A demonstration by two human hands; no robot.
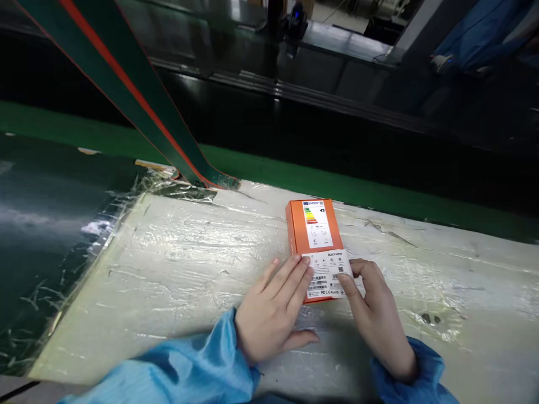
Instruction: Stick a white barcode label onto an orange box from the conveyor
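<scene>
An orange box (pixel 300 242) lies flat on the film-covered work surface. Its upper half bears an energy label (pixel 319 235) with coloured bars. Across the lower half lies a white sticker (pixel 325 270) printed with barcodes and small marks, its right edge reaching past the side of the box. My left hand (pixel 278 311) rests with fingers outstretched, fingertips touching the sticker's left part and the box's left edge. At the sticker's right edge, my right hand (pixel 374 308) pinches it, thumb on top and index finger at the far side.
Wrinkled clear film covers the pale board (pixel 189 264), torn along its left edge. A green strap with a red stripe (pixel 155 118) rises from the board's back edge. Behind runs a dark conveyor-like surface (pixel 337 146). A person in blue clothing (pixel 484 33) is at the far right.
</scene>
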